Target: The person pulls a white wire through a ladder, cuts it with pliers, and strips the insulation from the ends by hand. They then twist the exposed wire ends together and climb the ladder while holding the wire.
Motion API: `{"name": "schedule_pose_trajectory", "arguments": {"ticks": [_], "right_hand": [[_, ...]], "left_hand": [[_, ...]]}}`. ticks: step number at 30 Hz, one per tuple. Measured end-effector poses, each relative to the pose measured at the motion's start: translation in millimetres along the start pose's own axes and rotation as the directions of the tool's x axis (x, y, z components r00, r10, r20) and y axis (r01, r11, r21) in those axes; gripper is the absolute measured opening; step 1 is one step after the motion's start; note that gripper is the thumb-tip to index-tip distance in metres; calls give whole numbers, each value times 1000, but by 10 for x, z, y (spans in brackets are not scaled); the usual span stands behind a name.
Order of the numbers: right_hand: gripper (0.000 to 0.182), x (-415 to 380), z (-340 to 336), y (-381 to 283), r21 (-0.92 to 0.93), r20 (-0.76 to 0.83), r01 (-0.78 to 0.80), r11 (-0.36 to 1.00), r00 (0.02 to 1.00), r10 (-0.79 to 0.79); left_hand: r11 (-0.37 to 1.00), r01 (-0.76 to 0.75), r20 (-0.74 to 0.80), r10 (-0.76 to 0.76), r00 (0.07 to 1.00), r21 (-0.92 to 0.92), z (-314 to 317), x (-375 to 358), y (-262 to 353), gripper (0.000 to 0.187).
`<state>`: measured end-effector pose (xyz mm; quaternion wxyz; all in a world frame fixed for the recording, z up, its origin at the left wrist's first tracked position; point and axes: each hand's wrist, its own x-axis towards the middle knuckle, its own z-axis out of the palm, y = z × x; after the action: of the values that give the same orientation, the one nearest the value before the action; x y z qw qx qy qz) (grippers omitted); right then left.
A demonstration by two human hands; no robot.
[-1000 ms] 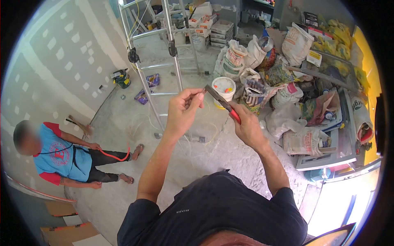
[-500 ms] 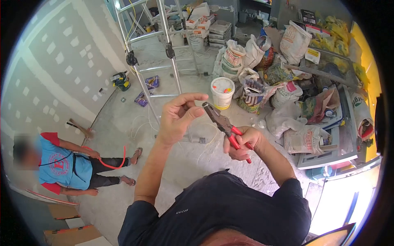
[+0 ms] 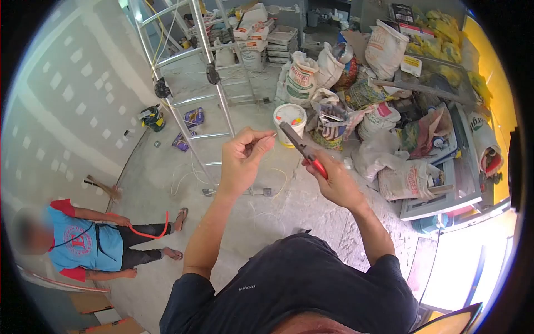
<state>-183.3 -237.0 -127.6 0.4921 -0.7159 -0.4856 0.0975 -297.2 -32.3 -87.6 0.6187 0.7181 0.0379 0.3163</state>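
Observation:
My right hand (image 3: 337, 181) is closed around the red handles of a pair of pliers (image 3: 300, 146). The dark metal jaws point up and to the left, toward my other hand. Thumb and index finger of my left hand (image 3: 242, 158) are pinched together close to the plier tip. A tiny pale sliver shows at those fingertips, too small to name. A small gap separates the fingertips from the jaws. My palm hides most of the handles.
An aluminium ladder (image 3: 214, 75) stands ahead, with thin wires on the floor around it. Behind the pliers is a white bucket (image 3: 290, 142). Filled sacks (image 3: 300, 83) and debris pile up at right. At left stands a person (image 3: 89, 239) holding a red tube (image 3: 150, 236).
My left thumb and index finger have come together. My right hand has turned the pliers, so less of the handles shows. The whole view has shifted slightly.

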Motion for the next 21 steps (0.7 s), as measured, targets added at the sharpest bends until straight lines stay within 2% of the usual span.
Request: {"name": "schedule_pose_trajectory", "arguments": {"ticks": [1,5,9,11,12,14,16,17,21], "right_hand": [[32,-1,19,-9,-113,-83,56,992,994,-66],[41,1,40,-56,-35,-40,19,999,999,-21],[41,-3,44,-144,-157,-80,13,987,996,-26],[42,-12,59,-125,-189,-91,-7,982,996,-11],[46,-28,69,-70,-278,-73,2,961,997,-23],[50,-34,8,0,-412,-116,-26,911,993,-24],[51,5,47,12,-270,-46,-17,963,999,4],[51,12,35,25,-289,-88,-31,957,996,6],[54,43,38,103,-325,-69,13,946,997,-37]], "left_hand": [[1000,-25,-3,25,1000,12,26,9,-32,19],[997,-42,-30,44,999,65,94,14,-16,19],[997,-57,-58,60,997,44,114,36,-70,17],[997,-3,-59,8,998,78,104,53,-81,15],[998,-12,-39,15,999,66,93,48,-107,15],[980,21,-68,-8,998,196,72,66,-177,15],[985,31,-98,-14,995,168,89,89,-215,11],[986,4,-98,12,995,166,107,108,-226,11],[986,-50,-96,66,993,157,79,152,-328,11]]}}
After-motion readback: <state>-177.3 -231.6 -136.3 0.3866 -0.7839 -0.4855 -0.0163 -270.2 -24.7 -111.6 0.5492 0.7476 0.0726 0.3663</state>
